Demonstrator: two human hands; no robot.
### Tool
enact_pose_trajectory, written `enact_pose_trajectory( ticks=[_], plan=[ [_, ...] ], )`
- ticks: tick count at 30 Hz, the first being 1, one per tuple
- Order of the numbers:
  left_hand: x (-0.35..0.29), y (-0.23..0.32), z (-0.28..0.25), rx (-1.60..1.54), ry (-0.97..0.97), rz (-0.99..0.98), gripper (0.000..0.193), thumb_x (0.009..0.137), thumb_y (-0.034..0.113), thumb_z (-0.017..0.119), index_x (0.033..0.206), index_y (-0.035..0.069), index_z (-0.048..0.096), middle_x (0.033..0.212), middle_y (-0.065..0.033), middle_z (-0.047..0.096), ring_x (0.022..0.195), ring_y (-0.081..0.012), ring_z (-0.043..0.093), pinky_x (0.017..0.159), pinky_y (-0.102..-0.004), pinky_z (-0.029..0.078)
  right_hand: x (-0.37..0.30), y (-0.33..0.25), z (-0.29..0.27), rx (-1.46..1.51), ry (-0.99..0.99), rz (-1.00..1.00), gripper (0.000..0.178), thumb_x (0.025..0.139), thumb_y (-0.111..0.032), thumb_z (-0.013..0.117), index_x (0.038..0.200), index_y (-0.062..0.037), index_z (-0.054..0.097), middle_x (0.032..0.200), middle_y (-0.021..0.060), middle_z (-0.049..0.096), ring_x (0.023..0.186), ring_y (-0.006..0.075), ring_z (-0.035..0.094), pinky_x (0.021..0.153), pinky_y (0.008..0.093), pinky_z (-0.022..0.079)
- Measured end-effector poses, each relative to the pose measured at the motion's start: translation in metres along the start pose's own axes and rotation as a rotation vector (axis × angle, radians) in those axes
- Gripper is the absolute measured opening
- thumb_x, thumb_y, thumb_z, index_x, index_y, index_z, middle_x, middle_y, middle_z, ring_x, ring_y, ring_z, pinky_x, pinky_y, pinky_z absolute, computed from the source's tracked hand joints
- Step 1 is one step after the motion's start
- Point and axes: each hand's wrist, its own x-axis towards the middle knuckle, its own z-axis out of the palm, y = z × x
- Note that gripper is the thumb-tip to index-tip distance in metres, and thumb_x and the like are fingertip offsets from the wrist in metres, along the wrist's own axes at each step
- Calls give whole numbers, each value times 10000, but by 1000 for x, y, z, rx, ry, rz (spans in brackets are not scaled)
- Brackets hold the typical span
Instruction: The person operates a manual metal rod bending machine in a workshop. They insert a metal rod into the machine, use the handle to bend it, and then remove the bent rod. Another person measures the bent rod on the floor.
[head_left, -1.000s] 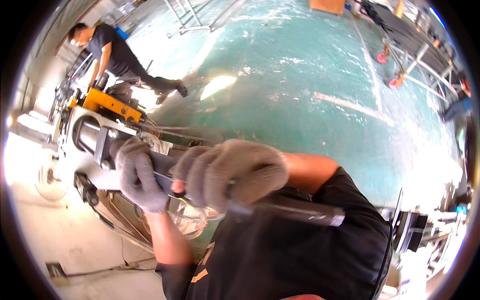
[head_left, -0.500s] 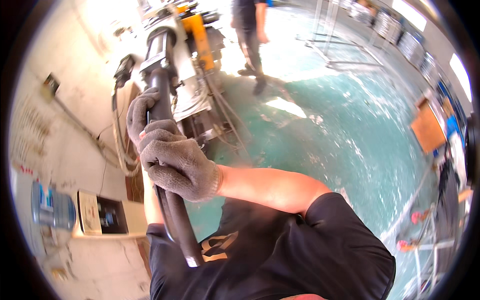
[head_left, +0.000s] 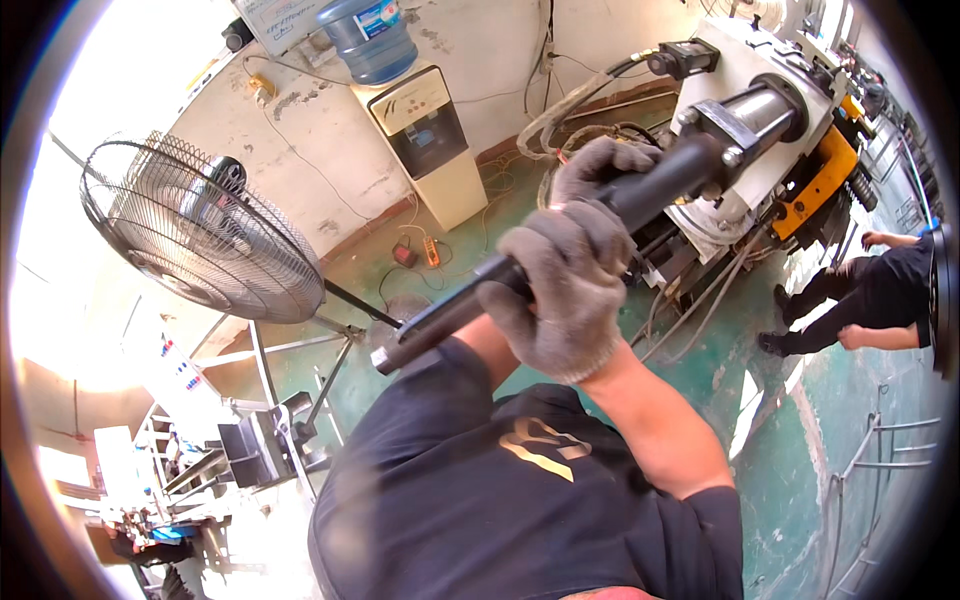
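A long dark metal tube (head_left: 440, 322) runs slantwise from above my chest up toward the machine. Closed around its middle is my gloved right hand (head_left: 570, 290), with the back of the grey knit glove turned to me. Just beyond it, my gloved left hand (head_left: 600, 165) wraps the tube from the far side, its fingers partly hidden. The tube's far end meets the dark cylinder fitting (head_left: 735, 130) of a white machine (head_left: 700, 90) in the picture; whether they are joined I cannot tell.
A large standing fan (head_left: 210, 235) is at left. Against the wall stands a water dispenser (head_left: 425, 140) with a blue bottle (head_left: 368, 40). Cables and a power strip (head_left: 431, 252) lie on the floor. Another person (head_left: 850, 290) stands at right, near a yellow machine part (head_left: 815, 190) and a metal rack (head_left: 870, 460).
The view has turned left, bringing in the fan and shifting the machine and the other person rightward. The tube now slants up to the right; both hands still hold it.
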Motion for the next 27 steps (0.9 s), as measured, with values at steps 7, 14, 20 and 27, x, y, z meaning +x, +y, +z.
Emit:
enact_pose_trajectory(
  ticks=[7, 14, 20, 27],
  plan=[
    [-68, -10, 50, -219, 121, -441, 203, 1063, 139, 639, 1129, -35, 719, 1043, -123, 755, 985, -232, 731, 949, -363, 580, -40, 1, -67, 155, -71, -1, 702, 768, -187, 877, 1423, -56, 663, 1417, 127, 659, 1395, 375, 584, 1203, 528, 444],
    [-88, -1, 116, -114, 259, -830, 224, 1094, 165, 644, 1106, -41, 731, 971, -102, 758, 869, -189, 719, 895, -324, 580, -180, 13, -234, 209, -598, 618, 338, 942, -249, 778, 1247, -105, 748, 1117, 147, 753, 1133, 392, 710, 1015, 503, 560],
    [-19, 76, 202, 451, -83, -149, 90, 1051, 15, 713, 1132, 6, 750, 1032, -25, 721, 953, -118, 652, 862, -265, 530, -279, 21, -320, 158, -557, 1038, 227, 992, -279, 713, 1095, -97, 802, 1068, 159, 801, 1008, 382, 754, 892, 483, 591],
    [26, 64, 199, 502, 113, 9, 98, 1066, 32, 692, 1143, -1, 741, 1057, -31, 718, 917, -117, 625, 833, -275, 519, -303, 50, -350, 73, -506, 1190, 274, 1016, -326, 688, 1131, -105, 801, 1095, 160, 799, 1029, 391, 752, 895, 473, 589]
  ],
)
